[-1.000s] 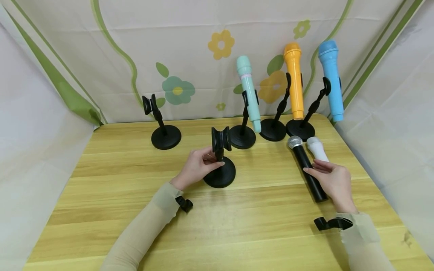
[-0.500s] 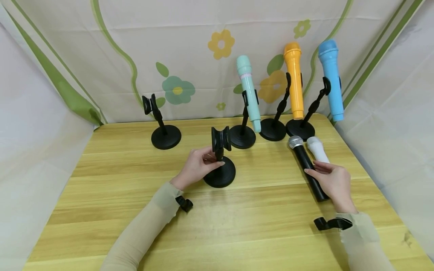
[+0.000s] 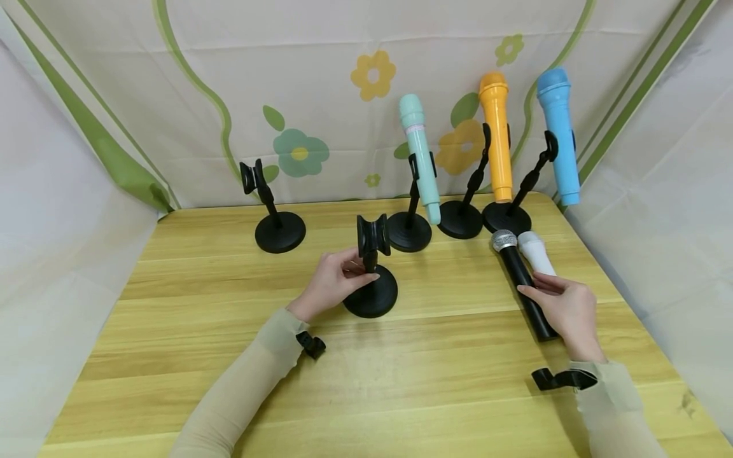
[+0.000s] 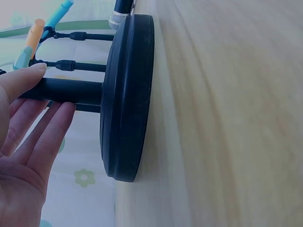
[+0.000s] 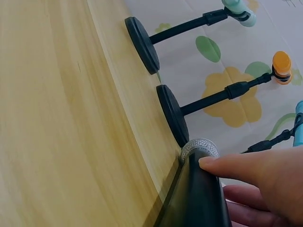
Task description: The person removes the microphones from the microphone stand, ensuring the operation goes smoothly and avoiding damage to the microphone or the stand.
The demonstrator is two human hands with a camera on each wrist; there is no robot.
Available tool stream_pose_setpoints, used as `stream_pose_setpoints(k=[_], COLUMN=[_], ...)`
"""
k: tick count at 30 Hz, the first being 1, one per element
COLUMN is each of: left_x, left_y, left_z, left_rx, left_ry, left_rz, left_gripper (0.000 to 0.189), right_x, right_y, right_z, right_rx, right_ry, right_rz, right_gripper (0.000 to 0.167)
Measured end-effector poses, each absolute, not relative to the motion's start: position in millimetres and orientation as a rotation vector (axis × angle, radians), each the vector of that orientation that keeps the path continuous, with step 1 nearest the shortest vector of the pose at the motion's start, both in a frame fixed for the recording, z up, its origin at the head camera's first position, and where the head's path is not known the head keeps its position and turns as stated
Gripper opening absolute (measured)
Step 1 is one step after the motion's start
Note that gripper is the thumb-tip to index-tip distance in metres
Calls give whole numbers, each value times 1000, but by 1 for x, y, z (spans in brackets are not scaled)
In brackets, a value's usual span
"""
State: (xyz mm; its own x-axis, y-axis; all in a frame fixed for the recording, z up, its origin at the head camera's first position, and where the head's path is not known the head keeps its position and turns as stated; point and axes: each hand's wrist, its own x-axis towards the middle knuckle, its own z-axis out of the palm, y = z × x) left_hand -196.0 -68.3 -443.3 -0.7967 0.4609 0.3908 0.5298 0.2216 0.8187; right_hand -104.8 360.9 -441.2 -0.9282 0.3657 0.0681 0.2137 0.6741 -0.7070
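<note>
My left hand [image 3: 356, 271] pinches the stem of an empty black microphone stand [image 3: 372, 298] at the table's middle; its clip [image 3: 373, 234] holds nothing. In the left wrist view the thumb lies over the stem [image 4: 66, 91] and the fingers [image 4: 45, 137] under it, beside the round base [image 4: 125, 99]. My right hand [image 3: 541, 294] grips a black microphone [image 3: 514, 262] with a silver head, lying on the table at the right. In the right wrist view a finger [image 5: 241, 168] rests on the black microphone [image 5: 199, 196] near its head. A white microphone [image 3: 536, 251] lies next to it.
Three stands at the back right hold a mint microphone [image 3: 420, 156], an orange one [image 3: 496, 133] and a blue one [image 3: 558, 130]. Another empty stand [image 3: 279, 230] is at the back left. The wooden table [image 3: 401, 388] is walled by flowered cloth.
The black microphone and my right hand have shifted slightly to the right. The left hand and its stand have not moved.
</note>
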Motion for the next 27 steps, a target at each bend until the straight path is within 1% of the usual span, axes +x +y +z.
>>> stream_pose_setpoints(k=[27], left_x=[-196], left_y=[-69], left_z=[-444], left_rx=[-986], left_ry=[-2397], left_rz=[-1646], left_gripper=[23], right_x=[-104], right_y=[362], right_z=[-439], right_rx=[-482], right_ry=[-2661], right_rz=[1142], right_gripper=[63])
